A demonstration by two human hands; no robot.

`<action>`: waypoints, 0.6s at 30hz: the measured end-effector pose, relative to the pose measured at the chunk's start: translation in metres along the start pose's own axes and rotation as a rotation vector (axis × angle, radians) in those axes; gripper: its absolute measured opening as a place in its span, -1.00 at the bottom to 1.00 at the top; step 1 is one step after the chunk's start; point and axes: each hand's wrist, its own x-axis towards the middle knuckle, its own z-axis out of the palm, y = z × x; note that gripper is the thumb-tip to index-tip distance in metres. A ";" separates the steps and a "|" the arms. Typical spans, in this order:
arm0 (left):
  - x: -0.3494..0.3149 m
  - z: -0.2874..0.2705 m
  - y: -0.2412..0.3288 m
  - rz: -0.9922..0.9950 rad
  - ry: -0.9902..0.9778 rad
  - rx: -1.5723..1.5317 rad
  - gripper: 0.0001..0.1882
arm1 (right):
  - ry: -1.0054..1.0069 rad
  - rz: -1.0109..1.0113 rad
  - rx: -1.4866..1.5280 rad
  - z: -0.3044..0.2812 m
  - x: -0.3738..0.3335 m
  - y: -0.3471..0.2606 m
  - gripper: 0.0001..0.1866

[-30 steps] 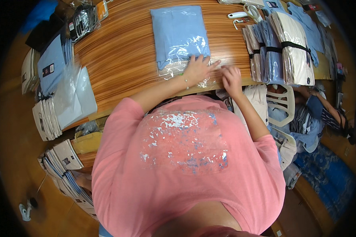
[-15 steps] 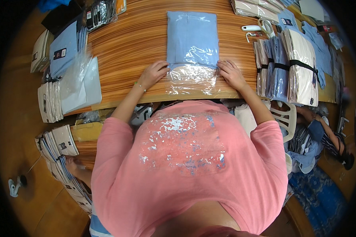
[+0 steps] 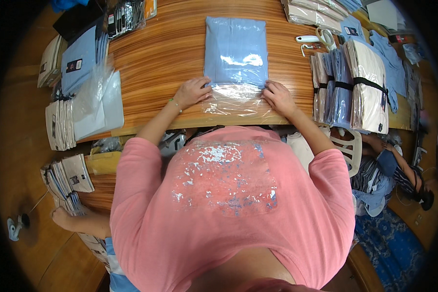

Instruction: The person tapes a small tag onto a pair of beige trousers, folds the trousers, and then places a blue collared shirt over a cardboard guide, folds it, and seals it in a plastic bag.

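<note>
Left hand and right hand, fingers spread flat, pressing the near open end of a clear plastic bag on the wooden tabletop; folded light-blue shirt lies inside, beyond the hands; bundled shirt stacks at right

Folded light-blue garment lies flat in clear bag.

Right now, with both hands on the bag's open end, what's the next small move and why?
Probably fold the empty flap over. The blue garment sits fully inside the clear bag, the loose end lies flat toward the table edge, and the left hand and right hand already press its corners.
</note>
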 end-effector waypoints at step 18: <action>0.069 0.003 -0.007 -0.960 0.538 -1.135 -0.74 | 0.280 0.911 0.430 0.029 0.053 0.015 -0.64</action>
